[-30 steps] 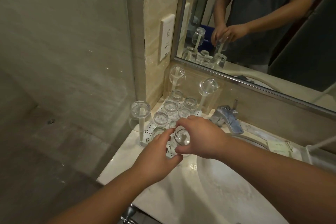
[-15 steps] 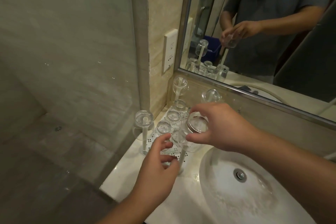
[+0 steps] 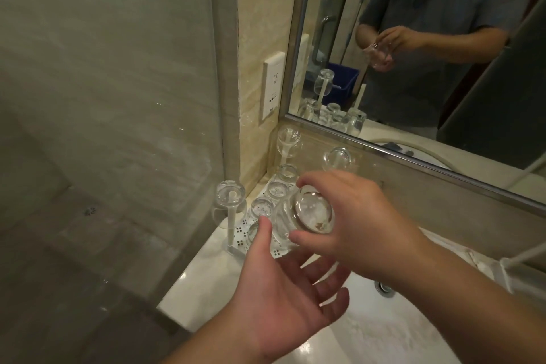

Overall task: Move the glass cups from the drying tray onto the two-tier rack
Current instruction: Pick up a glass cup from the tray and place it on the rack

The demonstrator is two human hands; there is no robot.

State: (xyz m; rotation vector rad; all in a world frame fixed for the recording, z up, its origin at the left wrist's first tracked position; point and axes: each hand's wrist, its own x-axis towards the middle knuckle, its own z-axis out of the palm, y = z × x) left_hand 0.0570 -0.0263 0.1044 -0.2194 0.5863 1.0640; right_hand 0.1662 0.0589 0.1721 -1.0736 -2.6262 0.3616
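A: What has your grip got?

B: My right hand (image 3: 351, 216) holds one cup (image 3: 304, 213) by the rim end, thumb below and fingers over the top, tipped on its side with the thick base facing me. My left hand (image 3: 283, 295) is wide, palm up just beneath it, holding nothing.

A: Where is that cup, then?

B: In the air over the tray (image 3: 251, 233), at the left edge of the surface (image 3: 206, 269) beside the sink (image 3: 384, 331). More cups (image 3: 260, 210) stand mouth-down on the tray, and three sit on pegs (image 3: 232, 216).

A: How would you finish well?

B: I reckon the glass is wet and slick, so I'd cradle it with the left palm, turn it mouth-down and keep it clear of its neighbours.

A: Any writing?

B: The wall socket (image 3: 273, 86) carries small marks, too small to read.
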